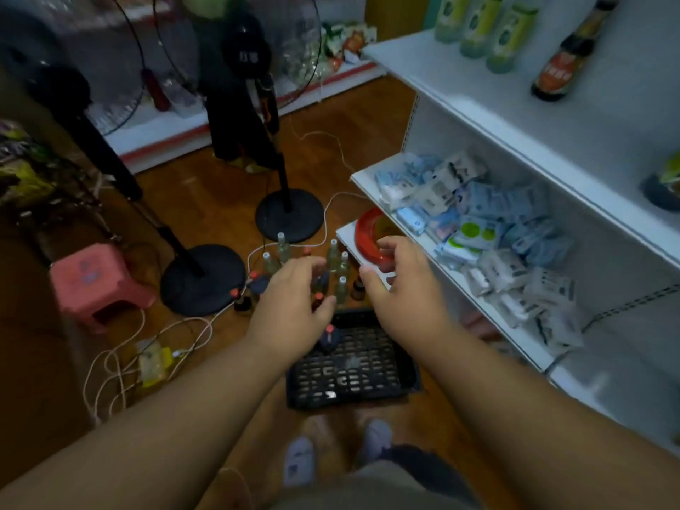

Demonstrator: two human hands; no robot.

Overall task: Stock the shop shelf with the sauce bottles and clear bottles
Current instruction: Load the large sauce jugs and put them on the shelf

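Both hands reach down over the floor, fingers spread, nothing held. Left hand point(294, 300) hangs over the bottle cluster, right hand point(401, 285) just beside it, nearer the shelf unit point(478, 115).

Clear bottles point(340, 266) stand on the wood floor point(206, 200) – approx. 6 visible, some partly hidden behind the left hand. Dark sauce bottles w/ red caps point(241, 298) stand among and beside them; count unclear, hands and blur cover several. One more red-capped bottle point(328, 338) sits in the black crate point(353, 377), below the hands.

Already on the top shelf: 3 green-labelled bottles point(478, 27) and 1 sauce bottle point(568, 57). Middle shelf carries a heap of small packets point(489, 230); a red dish point(371, 230) sits on the lower shelf's edge.

Around – 2 fan stands w/ round black bases point(202, 277), white cables point(121, 362) trailing over the floor, a pink stool point(95, 281) at left.
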